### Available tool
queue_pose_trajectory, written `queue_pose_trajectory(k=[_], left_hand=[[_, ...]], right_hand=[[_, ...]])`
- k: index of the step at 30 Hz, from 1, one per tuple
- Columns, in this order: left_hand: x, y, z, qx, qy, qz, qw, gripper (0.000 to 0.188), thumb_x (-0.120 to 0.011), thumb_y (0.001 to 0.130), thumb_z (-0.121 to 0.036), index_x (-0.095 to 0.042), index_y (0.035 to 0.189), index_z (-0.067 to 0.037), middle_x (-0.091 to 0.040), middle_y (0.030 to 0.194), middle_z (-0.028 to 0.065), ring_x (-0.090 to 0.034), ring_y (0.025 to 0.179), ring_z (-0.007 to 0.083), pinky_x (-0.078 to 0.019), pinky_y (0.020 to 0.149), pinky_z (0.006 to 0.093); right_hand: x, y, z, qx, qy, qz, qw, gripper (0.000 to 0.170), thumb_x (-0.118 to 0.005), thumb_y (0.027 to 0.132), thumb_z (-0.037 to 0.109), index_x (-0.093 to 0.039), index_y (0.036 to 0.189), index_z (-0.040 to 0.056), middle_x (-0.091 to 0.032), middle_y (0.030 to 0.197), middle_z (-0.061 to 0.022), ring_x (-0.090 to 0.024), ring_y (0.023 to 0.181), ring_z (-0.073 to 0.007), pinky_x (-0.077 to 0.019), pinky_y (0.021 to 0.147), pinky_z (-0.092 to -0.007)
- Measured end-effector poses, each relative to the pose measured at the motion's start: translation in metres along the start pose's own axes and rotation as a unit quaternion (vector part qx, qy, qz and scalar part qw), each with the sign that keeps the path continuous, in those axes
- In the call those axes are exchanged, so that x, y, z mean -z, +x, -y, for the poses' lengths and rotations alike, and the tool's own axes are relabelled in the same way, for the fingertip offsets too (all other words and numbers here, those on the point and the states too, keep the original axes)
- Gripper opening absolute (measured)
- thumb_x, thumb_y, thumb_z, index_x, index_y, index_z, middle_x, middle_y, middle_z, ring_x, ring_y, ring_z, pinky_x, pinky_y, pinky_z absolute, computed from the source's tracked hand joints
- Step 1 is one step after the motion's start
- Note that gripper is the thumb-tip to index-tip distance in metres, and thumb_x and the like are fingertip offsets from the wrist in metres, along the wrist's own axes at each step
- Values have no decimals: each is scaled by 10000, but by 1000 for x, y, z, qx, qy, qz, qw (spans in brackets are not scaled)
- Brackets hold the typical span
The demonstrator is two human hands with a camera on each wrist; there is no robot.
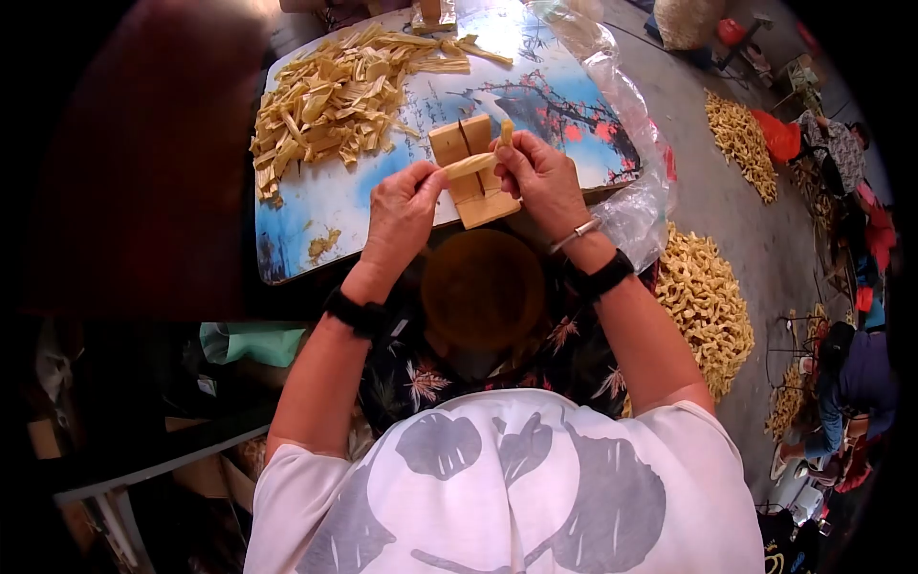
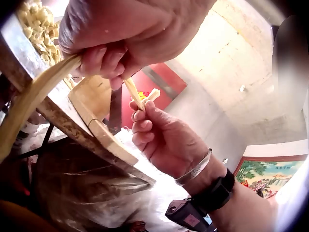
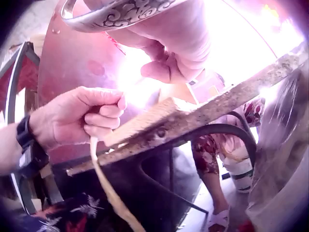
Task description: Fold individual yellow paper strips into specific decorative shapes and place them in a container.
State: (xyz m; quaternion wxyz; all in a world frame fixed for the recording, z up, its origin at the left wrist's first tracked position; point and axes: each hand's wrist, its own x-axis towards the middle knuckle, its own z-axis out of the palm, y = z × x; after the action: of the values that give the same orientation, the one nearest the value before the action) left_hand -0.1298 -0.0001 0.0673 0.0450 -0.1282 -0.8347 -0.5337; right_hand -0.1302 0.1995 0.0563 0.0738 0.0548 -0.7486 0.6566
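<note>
A pale yellow strip (image 1: 471, 165) stretches between the two hands above a small wooden block stand (image 1: 473, 203) at the table's front edge. One part is gripped in the curled fingers of the left hand (image 1: 400, 212); its long tail (image 2: 36, 94) hangs below that fist in the left wrist view. The right hand (image 1: 545, 184) pinches the other part between thumb and fingers, where a short folded end (image 2: 152, 95) sticks up. In the right wrist view the left hand (image 3: 89, 116) is a closed fist over the hanging tail (image 3: 110, 193), and the strip's part between the hands is hidden by glare.
Flat yellow strips (image 1: 335, 96) lie heaped on the painted table (image 1: 435, 91), at its left. Clear plastic (image 1: 626, 210) hangs off its right edge. A round brown container (image 1: 483, 287) is below the hands. Knotted pieces (image 1: 703, 306) are piled on the floor at right; people sit beyond.
</note>
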Motion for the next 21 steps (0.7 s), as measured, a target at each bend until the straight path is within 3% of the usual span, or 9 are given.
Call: queue_pose_trajectory(k=[2,3,6,8,11,14,16,20,21], left_hand=[[-9,15,11,10,8,-26,1000,183,-618,941,-172,-676,876,-11,-506,630,-27,-424,621,52,-379,564,244],[-14,19,19,17,8,-36,999,190,-621,939,-182,-675,871,-13,-501,621,-21,-428,618,56,-385,566,252],[-22,22,23,6,37,-81,996,215,-617,929,-204,-672,846,-15,-524,606,26,-479,599,98,-419,575,291],[-22,21,33,-11,39,-132,990,239,-595,922,-208,-676,803,-17,-587,599,85,-549,569,149,-455,575,332],[-3,18,49,37,34,-109,993,266,-566,956,-226,-678,828,-22,-582,610,39,-511,556,113,-431,547,291],[9,-14,16,164,-223,-18,961,238,-538,999,-204,-687,966,-21,-512,682,-54,-435,571,58,-370,550,211],[4,-34,8,146,-267,9,952,216,-518,1011,-172,-660,1054,-14,-510,715,-52,-434,625,53,-380,598,203],[-26,-73,-3,89,-246,33,965,163,-550,996,-126,-655,1063,-21,-588,811,-30,-518,756,51,-433,710,204],[-33,-81,-4,75,-236,53,968,144,-560,986,-107,-649,1044,-9,-606,825,-26,-546,766,59,-450,713,204]], right_hand=[[-6,14,-4,36,-95,-56,993,216,-611,970,250,-640,957,36,-662,712,-100,-639,611,-159,-493,560,-296],[-7,20,-15,97,-184,-77,975,152,-614,943,199,-620,938,47,-656,775,-161,-658,694,-306,-515,618,-387],[-12,22,-29,198,-308,-65,928,121,-615,912,169,-594,920,50,-650,829,-163,-630,777,-388,-504,663,-452],[-10,14,-29,167,-345,-55,922,116,-609,901,158,-564,911,52,-631,846,-158,-614,812,-392,-485,686,-473],[6,0,-29,167,-359,-40,917,116,-601,908,150,-560,915,42,-621,841,-163,-607,820,-390,-480,687,-471],[11,-35,-12,159,-319,0,934,129,-598,913,151,-555,909,29,-615,828,-164,-606,817,-385,-480,679,-465],[12,-62,-2,144,-285,32,947,146,-600,917,159,-552,899,22,-617,821,-163,-607,800,-384,-480,667,-460],[-3,-93,18,-36,-220,80,972,201,-633,935,206,-635,1015,21,-602,747,-140,-614,663,-258,-475,615,-354],[-7,-94,27,-49,-217,92,971,209,-626,948,209,-670,1067,43,-604,761,-114,-601,671,-183,-480,628,-313]])
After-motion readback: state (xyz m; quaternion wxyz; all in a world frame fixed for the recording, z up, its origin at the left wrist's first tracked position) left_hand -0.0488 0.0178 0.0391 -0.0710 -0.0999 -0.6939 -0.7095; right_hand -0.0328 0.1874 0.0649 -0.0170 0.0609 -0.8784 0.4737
